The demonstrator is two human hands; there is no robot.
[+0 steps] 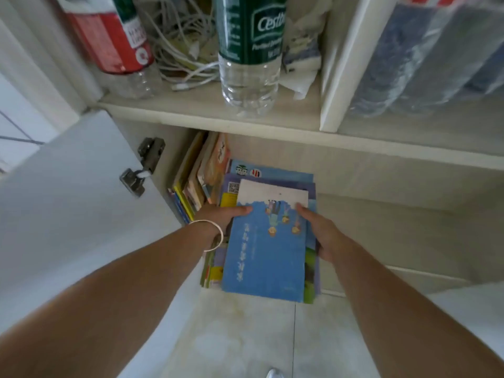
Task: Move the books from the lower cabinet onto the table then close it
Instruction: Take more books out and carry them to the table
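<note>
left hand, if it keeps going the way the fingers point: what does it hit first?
The left hand grips the stack of books, thumb toward the top blue book. It would probably slide across that cover; depth is unclear.

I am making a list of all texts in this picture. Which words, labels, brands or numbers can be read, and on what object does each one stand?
"Cestb", cut off at the edge of the label: green label of the clear water bottle.
Smaller lines under that brand: too blurred to read.
Red label of the second bottle: print unreadable.
Top blue book of the stack: upside-down title, too blurred.
QR code and logos on the books beneath: unreadable.
</note>
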